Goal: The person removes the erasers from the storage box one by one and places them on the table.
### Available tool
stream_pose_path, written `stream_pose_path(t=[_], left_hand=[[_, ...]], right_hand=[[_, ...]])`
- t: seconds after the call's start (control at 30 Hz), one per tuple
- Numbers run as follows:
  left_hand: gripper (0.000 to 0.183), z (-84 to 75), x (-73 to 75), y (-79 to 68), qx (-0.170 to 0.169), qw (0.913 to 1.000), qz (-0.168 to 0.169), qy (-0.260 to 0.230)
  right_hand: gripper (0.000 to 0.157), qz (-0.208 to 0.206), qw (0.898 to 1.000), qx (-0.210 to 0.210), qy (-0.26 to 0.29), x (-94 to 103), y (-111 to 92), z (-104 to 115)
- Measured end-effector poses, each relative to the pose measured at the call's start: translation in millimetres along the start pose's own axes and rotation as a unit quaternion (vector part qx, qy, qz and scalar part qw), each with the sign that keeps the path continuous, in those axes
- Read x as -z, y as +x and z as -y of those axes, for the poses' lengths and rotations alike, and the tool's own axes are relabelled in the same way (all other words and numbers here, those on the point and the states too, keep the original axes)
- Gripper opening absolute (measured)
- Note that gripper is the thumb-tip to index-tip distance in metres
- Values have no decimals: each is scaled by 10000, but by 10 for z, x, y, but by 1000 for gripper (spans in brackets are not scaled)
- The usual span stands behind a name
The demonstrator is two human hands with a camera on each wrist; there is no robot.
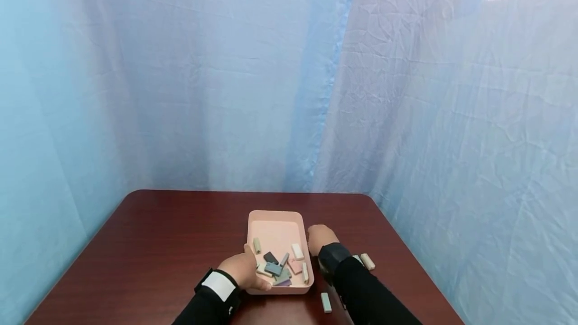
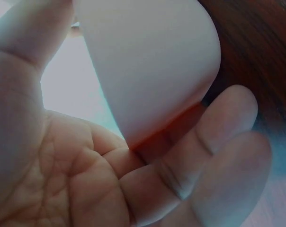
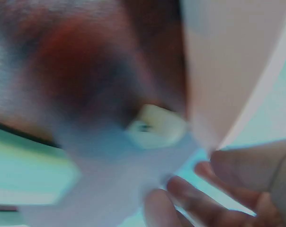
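A shallow pink tray (image 1: 275, 224) on the table holds several small rectangular blocks in white, green, grey-blue, pink and purple, mostly in its near half. My left hand (image 1: 244, 268) grips the tray's near left side, thumb by the rim. In the left wrist view, its fingers (image 2: 181, 156) curl beneath the tray wall (image 2: 152, 61). Close against the tray's right side is my right hand (image 1: 321, 237). Seen from the right wrist, its loosely bent fingers (image 3: 200, 198) are beside the tray wall (image 3: 228, 61), and a pale yellow block (image 3: 159, 126) lies near them.
To the right of the tray, a pale block (image 1: 326, 302) lies near the front, and a cream block (image 1: 368, 261) sits beside another partly hidden by the right forearm. The dark red table (image 1: 189, 224) has light blue curtains (image 1: 253, 89) behind and around it.
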State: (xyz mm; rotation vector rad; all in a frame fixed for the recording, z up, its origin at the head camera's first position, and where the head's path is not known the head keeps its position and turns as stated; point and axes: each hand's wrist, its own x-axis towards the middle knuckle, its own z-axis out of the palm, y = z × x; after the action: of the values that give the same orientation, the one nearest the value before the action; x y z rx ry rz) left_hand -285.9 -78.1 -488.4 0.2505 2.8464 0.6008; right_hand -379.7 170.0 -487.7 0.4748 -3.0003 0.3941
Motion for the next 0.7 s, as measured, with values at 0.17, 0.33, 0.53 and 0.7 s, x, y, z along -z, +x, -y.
stream_pose_path(t=[0.17, 0.33, 0.53, 0.7], left_hand=[[121, 2, 48, -13, -20, 9999, -1, 113], [121, 6, 77, 1, -165, 9997, 24, -197], [118, 25, 29, -3, -337, 9991, 99, -247], [118, 21, 35, -16, -412, 9991, 61, -62]], right_hand=[[27, -226, 9973, 606, 335, 162, -76, 515], [32, 804, 9879, 1326, 84, 147, -133, 989], [19, 988, 9757, 1802, -761, -208, -199, 1091], [15, 589, 9764, 1876, -890, -415, -174, 1004]])
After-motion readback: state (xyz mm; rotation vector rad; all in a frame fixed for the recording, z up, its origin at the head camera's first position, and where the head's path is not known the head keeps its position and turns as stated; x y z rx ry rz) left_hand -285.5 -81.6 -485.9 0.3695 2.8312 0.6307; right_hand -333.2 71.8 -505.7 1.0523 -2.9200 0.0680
